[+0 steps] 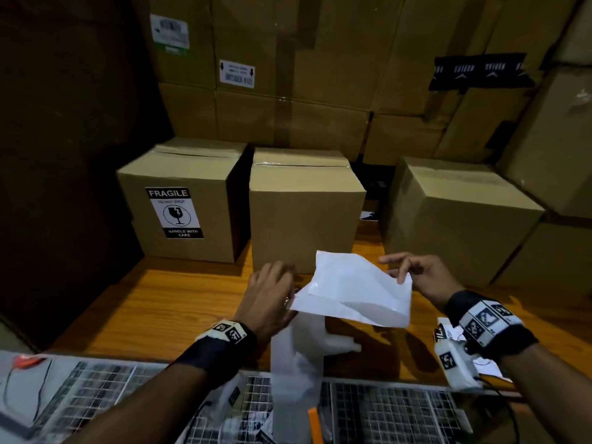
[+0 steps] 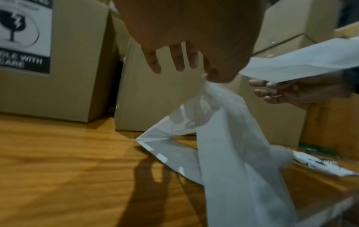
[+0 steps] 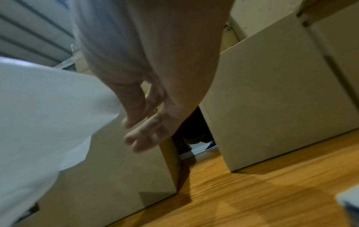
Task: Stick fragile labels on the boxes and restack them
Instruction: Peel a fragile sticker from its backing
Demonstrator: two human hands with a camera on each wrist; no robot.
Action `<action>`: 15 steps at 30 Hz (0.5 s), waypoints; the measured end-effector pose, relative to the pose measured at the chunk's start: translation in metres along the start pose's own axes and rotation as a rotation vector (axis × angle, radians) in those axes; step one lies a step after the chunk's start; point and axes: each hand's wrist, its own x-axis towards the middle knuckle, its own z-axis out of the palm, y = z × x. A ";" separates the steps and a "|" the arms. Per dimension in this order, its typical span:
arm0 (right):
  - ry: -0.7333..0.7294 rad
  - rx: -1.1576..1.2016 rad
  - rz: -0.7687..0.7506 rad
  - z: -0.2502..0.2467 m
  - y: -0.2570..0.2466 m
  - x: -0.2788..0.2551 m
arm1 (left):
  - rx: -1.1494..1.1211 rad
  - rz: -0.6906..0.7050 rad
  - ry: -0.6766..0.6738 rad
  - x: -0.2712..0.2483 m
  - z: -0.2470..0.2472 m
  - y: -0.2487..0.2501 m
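The person is peeling a label off its backing: the right hand is pinching the white sheet's corner while the left hand is gripping the glossy liner, which is hanging down toward the bench. It is being held face-down in front of the unlabelled middle box, probably its target. The left box is already bearing a fragile sticker; the right box is showing none.

Both forearms are reaching forward over the wooden table, each wrist wearing a dark band with printed markers. The left hand is pinching a glossy backing sheet between thumb and forefinger, its other fingers spreading loosely. The right hand is pinching the white label by its edge above the table.
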 end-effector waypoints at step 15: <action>-0.363 0.034 0.440 0.058 -0.014 0.003 | -0.104 -0.032 0.016 0.005 -0.023 0.012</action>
